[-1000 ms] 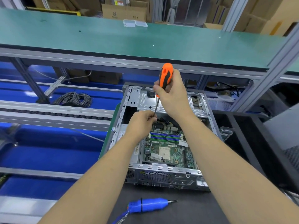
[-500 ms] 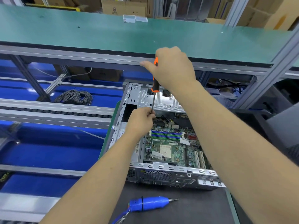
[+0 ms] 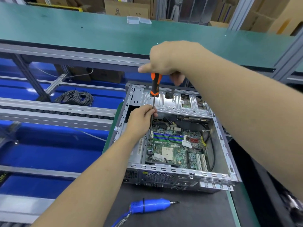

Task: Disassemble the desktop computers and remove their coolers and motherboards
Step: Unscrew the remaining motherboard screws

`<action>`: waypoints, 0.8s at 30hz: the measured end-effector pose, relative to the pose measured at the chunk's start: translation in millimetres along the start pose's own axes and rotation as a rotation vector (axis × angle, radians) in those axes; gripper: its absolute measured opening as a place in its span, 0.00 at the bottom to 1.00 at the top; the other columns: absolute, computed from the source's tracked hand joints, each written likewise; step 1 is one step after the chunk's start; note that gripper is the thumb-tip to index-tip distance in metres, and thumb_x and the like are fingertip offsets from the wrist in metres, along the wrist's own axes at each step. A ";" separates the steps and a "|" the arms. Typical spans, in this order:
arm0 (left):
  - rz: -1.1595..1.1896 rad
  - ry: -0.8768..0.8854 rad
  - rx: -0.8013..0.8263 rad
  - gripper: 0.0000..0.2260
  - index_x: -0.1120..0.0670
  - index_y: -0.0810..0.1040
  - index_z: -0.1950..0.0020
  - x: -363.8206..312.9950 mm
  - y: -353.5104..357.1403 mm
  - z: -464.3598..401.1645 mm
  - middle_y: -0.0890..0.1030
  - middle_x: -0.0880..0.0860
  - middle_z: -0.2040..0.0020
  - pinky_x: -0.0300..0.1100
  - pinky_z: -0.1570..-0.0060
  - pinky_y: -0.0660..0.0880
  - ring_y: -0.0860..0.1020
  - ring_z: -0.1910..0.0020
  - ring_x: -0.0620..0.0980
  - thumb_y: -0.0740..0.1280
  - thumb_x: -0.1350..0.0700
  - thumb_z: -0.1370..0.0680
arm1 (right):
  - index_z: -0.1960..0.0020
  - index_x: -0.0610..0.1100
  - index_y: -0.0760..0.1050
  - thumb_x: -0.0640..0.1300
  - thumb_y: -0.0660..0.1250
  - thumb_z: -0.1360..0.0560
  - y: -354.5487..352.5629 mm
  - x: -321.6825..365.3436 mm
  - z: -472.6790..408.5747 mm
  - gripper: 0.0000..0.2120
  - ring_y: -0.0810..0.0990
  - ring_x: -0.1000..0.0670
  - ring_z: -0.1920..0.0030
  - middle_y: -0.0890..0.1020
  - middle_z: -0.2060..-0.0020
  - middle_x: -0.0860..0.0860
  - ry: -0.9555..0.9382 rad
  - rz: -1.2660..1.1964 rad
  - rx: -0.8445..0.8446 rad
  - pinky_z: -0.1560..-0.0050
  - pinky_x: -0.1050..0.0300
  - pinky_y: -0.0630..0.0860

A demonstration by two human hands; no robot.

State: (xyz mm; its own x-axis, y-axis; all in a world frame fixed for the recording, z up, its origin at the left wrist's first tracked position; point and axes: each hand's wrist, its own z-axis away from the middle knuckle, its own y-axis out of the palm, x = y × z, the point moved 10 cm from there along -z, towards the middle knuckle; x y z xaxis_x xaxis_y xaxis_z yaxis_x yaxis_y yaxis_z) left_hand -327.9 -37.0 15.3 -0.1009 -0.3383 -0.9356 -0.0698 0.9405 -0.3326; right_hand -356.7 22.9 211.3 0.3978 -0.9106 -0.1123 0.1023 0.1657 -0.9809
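An open desktop case [image 3: 221, 140] lies on the dark mat with its green motherboard [image 3: 173, 149] exposed; the CPU socket shows bare. An orange-and-black screwdriver [image 3: 155, 84] stands almost upright over the board's far left corner. My right hand [image 3: 165, 59] grips its handle from above. My left hand [image 3: 142, 118] pinches the metal shaft low down, just above the board. The tip is hidden behind my left hand.
A blue electric screwdriver [image 3: 150, 205] lies on the mat in front of the case. A green conveyor belt [image 3: 98, 35] runs across the back, with a small clear box [image 3: 138, 20] on it. Coiled grey cable [image 3: 75, 97] lies on the blue shelf at left.
My right hand has shifted from the side of the handle to over its top and turned. The view has tilted, so the case sits lower right. My left hand stays on the shaft.
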 end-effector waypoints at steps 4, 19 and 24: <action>-0.016 0.008 0.004 0.10 0.47 0.80 0.53 2.0 -0.1 1.5 0.84 0.42 0.57 0.44 0.49 0.77 0.81 0.53 0.45 0.62 0.57 0.17 | 0.48 0.45 0.77 0.50 0.65 0.21 8.8 19.4 0.1 0.09 0.82 0.41 0.56 0.84 0.52 0.42 -0.182 -0.002 0.153 0.51 0.44 0.81; -0.044 -0.001 0.039 0.08 0.51 0.82 0.51 -2.4 7.2 -0.3 0.84 0.45 0.56 0.43 0.46 0.77 0.82 0.53 0.44 0.64 0.54 0.17 | 0.53 0.41 0.78 0.58 0.62 0.20 3.9 9.0 -3.4 0.19 0.83 0.47 0.69 0.85 0.66 0.45 -0.101 0.091 0.075 0.61 0.50 0.80; -0.010 -0.014 -0.009 0.10 0.51 0.83 0.54 -0.1 -0.8 2.2 0.85 0.48 0.57 0.53 0.49 0.78 0.81 0.53 0.56 0.64 0.55 0.17 | 0.43 0.42 0.74 0.60 0.68 0.24 9.3 3.1 5.0 0.22 0.85 0.42 0.64 0.83 0.54 0.42 -0.087 -0.029 0.173 0.63 0.48 0.83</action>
State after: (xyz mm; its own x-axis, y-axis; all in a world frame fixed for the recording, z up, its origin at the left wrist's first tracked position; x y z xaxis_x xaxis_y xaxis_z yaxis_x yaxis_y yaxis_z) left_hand -325.6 -37.7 15.4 -0.0867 -0.3470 -0.9338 -0.0794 0.9368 -0.3408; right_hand -350.0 23.5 202.6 0.4689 -0.8810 -0.0627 0.2674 0.2093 -0.9406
